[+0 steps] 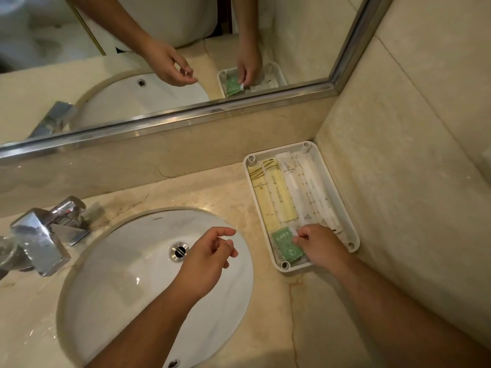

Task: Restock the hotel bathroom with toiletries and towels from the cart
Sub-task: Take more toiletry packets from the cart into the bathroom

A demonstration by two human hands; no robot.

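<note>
While the right grip (317,244) pinches a white sachet (293,232) inside the tray (350,241), the left grip (212,252) hovers slack and empty above the marble table's (225,187) sink (119,274).

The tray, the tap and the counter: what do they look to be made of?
Tray: probably moulded plastic, matt off-white, with moulded corner posts. Tap: metal, likely chrome-plated, going by its mirror-bright reflections. Counter: looks like polished beige marble or a lookalike stone, veined and glossy.
</note>
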